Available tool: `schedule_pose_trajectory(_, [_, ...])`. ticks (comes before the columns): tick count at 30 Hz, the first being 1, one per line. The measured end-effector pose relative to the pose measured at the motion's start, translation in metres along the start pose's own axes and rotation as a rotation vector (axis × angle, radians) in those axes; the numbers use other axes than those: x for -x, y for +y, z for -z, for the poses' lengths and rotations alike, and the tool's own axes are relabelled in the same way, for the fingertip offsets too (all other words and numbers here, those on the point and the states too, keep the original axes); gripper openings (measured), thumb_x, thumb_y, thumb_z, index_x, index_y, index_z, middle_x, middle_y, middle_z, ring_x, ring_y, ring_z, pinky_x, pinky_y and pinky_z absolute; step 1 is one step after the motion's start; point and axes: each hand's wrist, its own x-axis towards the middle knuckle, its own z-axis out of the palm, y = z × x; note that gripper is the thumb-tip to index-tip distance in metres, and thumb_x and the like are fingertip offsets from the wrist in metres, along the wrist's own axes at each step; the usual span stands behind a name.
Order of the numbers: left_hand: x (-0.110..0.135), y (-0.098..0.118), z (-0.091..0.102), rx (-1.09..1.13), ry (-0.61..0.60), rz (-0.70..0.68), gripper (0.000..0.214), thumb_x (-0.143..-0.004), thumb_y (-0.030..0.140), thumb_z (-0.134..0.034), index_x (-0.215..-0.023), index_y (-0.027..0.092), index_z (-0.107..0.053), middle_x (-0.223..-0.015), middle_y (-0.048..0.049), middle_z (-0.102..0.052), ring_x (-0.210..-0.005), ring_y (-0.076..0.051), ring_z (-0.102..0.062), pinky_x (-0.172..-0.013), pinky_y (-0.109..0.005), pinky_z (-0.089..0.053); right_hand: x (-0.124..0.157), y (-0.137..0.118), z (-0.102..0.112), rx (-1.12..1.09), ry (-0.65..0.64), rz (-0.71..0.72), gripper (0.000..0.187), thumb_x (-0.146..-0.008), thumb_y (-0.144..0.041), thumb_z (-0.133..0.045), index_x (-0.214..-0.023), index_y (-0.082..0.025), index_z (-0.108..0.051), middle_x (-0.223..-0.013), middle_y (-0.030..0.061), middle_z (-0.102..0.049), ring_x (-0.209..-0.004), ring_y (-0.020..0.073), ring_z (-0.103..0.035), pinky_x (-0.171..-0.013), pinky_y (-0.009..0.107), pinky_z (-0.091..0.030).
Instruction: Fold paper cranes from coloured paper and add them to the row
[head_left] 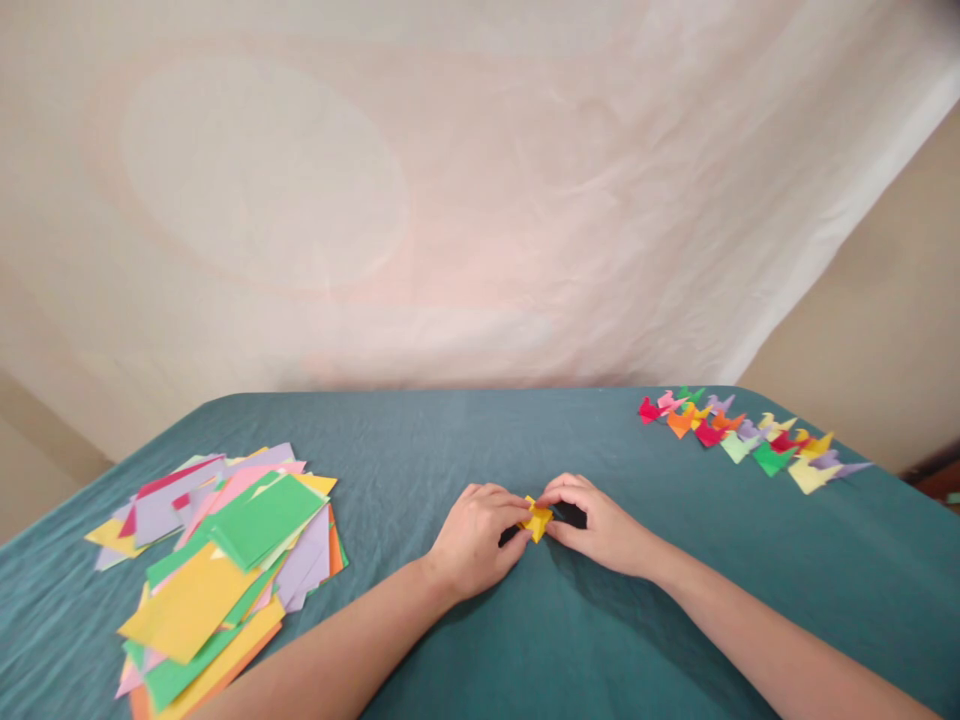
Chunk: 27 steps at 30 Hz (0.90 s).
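Note:
A small piece of folded yellow paper (537, 521) is held between both hands, low over the middle of the table. My left hand (480, 535) pinches its left side, thumb below and fingers above. On the right side, the thumb and fingertips of my right hand (594, 522) close on the paper. Its exact folds are partly hidden by the fingertips.
Loose coloured paper sheets (225, 560) lie in an overlapping heap at the left. Folded paper cranes (772, 458) in several colours stand grouped at the far right. A dark green cloth (420, 440) covers the table, and a pale sheet (480, 200) hangs behind it.

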Motion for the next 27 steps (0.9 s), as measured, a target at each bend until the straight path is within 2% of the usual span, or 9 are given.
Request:
schedule_pose_trajectory(6, [0.0, 0.0003, -0.0007, -0.005, 0.009, -0.003, 0.02, -0.081, 0.018, -0.053, -0.096, 0.023, -0.064, -0.102, 0.0001, -0.066, -0.095, -0.019, -0.056, -0.086, -0.033, -0.039, 0.0013, 0.0011, -0.0033, 0.02, 0.105, -0.031, 0.016, -0.073, -0.013, -0.057, -0.087, -0.021, -0.054, -0.091, 0.0029, -0.057, -0.088, 0.0183, -0.052, -0.081, 0.034, -0.041])
schedule_pose_trajectory(15, [0.0004, -0.0011, -0.0025, 0.004, 0.007, -0.003, 0.021, -0.081, 0.018, -0.052, -0.097, 0.024, -0.064, -0.103, 0.0006, -0.065, -0.096, -0.019, -0.054, -0.086, -0.034, -0.038, 0.0011, 0.0023, -0.0043, 0.05, 0.107, -0.003, 0.011, -0.073, -0.015, -0.058, -0.081, -0.021, -0.053, -0.094, 0.0034, -0.057, -0.09, 0.0186, -0.052, -0.081, 0.035, -0.04])
schedule_pose_trajectory(27, [0.0006, -0.0014, -0.0029, 0.011, 0.011, -0.004, 0.021, -0.081, 0.017, -0.052, -0.098, 0.023, -0.064, -0.103, -0.0013, -0.065, -0.096, -0.02, -0.055, -0.086, -0.034, -0.039, 0.0011, 0.0024, -0.0054, 0.046, 0.107, 0.005, 0.014, -0.071, -0.012, -0.057, -0.081, -0.021, -0.053, -0.094, 0.0034, -0.057, -0.09, 0.0191, -0.051, -0.081, 0.036, -0.039])
